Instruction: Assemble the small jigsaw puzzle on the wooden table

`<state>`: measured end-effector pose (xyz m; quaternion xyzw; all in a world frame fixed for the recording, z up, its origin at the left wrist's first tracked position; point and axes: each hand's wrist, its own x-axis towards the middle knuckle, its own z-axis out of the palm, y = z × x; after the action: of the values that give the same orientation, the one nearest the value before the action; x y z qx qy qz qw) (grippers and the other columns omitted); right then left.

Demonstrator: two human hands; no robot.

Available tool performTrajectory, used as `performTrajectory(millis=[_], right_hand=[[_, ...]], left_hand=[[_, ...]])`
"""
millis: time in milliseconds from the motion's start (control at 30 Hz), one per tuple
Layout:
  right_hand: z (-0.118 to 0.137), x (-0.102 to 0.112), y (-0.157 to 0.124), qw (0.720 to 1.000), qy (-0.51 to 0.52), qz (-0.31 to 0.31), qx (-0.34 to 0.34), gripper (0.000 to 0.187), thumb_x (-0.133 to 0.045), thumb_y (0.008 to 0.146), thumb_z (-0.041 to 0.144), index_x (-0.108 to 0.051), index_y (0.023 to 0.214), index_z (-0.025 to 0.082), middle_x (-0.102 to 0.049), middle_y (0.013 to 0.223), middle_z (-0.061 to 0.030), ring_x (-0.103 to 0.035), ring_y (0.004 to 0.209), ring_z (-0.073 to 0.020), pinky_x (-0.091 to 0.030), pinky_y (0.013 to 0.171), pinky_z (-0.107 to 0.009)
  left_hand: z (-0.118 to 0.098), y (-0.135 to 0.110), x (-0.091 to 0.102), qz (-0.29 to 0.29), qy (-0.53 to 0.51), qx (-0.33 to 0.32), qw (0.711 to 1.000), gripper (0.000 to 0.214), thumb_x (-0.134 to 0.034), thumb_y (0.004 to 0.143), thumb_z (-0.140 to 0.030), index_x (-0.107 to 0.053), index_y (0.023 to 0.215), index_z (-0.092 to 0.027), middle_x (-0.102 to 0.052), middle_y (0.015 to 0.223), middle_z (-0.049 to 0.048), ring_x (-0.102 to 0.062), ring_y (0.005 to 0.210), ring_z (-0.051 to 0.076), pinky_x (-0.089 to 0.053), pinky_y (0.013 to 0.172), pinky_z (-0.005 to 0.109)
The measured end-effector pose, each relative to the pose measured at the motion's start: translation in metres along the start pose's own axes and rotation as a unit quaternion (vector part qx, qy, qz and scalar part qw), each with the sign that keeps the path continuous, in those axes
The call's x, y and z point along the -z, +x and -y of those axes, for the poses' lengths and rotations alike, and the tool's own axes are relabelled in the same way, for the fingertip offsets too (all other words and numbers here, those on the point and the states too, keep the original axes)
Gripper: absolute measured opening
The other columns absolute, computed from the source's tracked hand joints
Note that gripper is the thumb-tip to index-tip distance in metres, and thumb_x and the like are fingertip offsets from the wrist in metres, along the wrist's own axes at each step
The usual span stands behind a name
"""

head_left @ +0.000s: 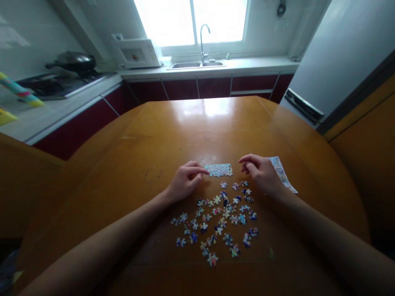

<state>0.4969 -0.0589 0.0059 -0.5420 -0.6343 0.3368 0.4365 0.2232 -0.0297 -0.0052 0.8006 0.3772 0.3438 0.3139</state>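
Note:
A joined strip of jigsaw puzzle (pixel 219 169), pale blue with a fine printed pattern, lies flat on the wooden table. My left hand (pixel 187 179) rests at its left end, index finger stretched out and touching the edge, the other fingers bent. To the right of the strip, apart from it, my right hand (pixel 261 172) hovers low with loosely bent fingers; nothing shows between them. Loose jigsaw pieces (pixel 226 211) are scattered nearer to me, between my forearms. A printed picture sheet (pixel 282 174) lies partly hidden behind my right hand.
The round-ended wooden table (pixel 197 135) spreads around my arms. Beyond it are a counter with a sink (pixel 197 65) and tap, a white microwave (pixel 138 53), and a stove with a dark pan (pixel 74 61) at left. A fridge (pixel 336 61) stands at right.

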Motion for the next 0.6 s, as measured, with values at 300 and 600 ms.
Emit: performTrajectory(millis=[300, 600], right_hand=[[0.001, 0.008, 0.0, 0.991, -0.128, 0.041, -0.005, 0.024, -0.048, 0.081, 0.017, -0.071, 0.084, 0.017, -0.067, 0.07, -0.0038, -0.06, 0.065, -0.0178, -0.043, 0.06, -0.032], [-0.007, 0.013, 0.005, 0.98, -0.192, 0.052, -0.005, 0.024, -0.049, 0.079, 0.015, -0.072, 0.08, 0.019, -0.073, 0.079, -0.0053, -0.064, 0.076, -0.0206, -0.046, 0.071, -0.035]], left_hand=[[-0.003, -0.003, 0.002, 0.093, 0.036, -0.086, 0.991, 0.027, -0.05, 0.086, -0.015, -0.074, 0.093, -0.023, -0.066, 0.086, 0.005, -0.057, 0.086, 0.019, -0.049, 0.081, 0.036], [-0.011, -0.004, 0.003, 0.184, 0.107, -0.146, 0.966, 0.032, -0.054, 0.093, -0.02, -0.067, 0.119, -0.032, -0.068, 0.12, 0.0023, -0.055, 0.107, 0.021, -0.042, 0.1, 0.041]])
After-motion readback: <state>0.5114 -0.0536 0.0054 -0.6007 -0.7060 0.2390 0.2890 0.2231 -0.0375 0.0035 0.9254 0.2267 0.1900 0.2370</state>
